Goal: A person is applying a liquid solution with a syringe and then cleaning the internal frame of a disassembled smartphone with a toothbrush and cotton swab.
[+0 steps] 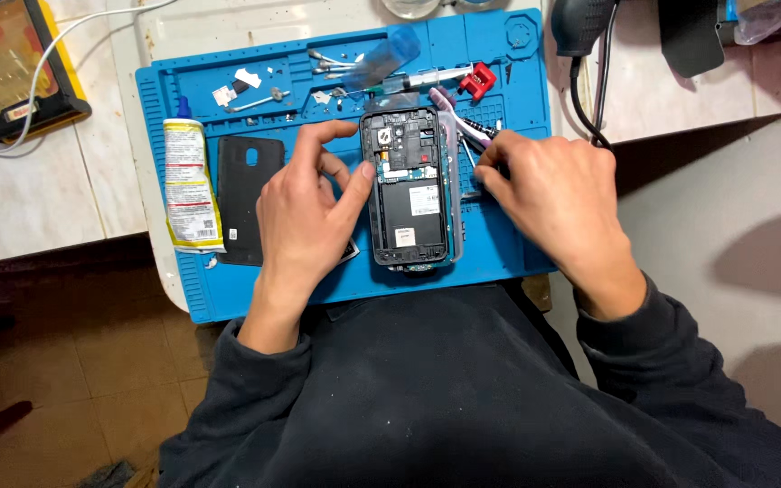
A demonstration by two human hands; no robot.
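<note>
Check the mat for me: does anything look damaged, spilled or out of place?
Nothing looks spilled or broken. The opened phone lies straight on the blue repair mat, its black back cover off to its left beside a glue tube. Small screws and parts lie loose in the mat's upper trays.

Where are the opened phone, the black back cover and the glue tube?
opened phone [411,203], head view, on its dark battery area.
black back cover [244,194], head view, on its flat middle.
glue tube [188,185], head view, on its yellow-white body.
</note>
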